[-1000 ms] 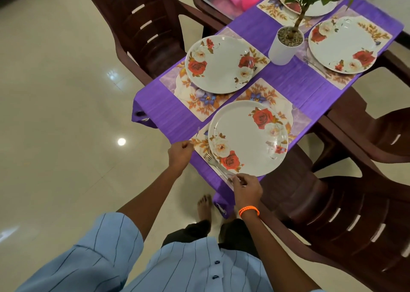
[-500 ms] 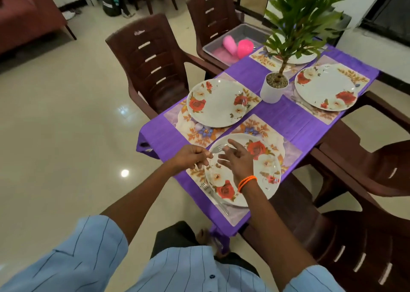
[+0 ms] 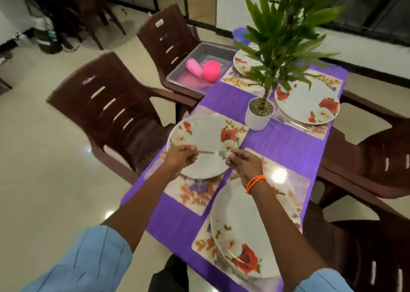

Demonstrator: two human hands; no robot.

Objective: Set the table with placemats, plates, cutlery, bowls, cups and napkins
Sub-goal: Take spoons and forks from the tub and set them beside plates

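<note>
My left hand (image 3: 180, 156) and my right hand (image 3: 244, 165) hover close together over a rose-patterned plate (image 3: 204, 134) on a floral placemat (image 3: 195, 194). A silver cutlery handle (image 3: 207, 152) sticks out of my closed left hand toward the right. Fork tines (image 3: 224, 154) show at the pinched fingertips of my right hand. Whether this is one piece or two, I cannot tell. Another plate (image 3: 239, 232) lies on its placemat nearest me, under my right forearm.
A white plant pot (image 3: 258, 116) stands mid-table on the purple cloth (image 3: 288, 154). Behind it are two more plates (image 3: 307, 103), one with cutlery (image 3: 295, 124) beside it. A grey tray (image 3: 199, 54) with pink items sits on a far chair. Brown chairs (image 3: 111, 105) surround the table.
Both hands moved forward from the near plate to above the plate beyond it. My right hand, open half a second ago, has pinched onto the fork end. The view tilted up.
</note>
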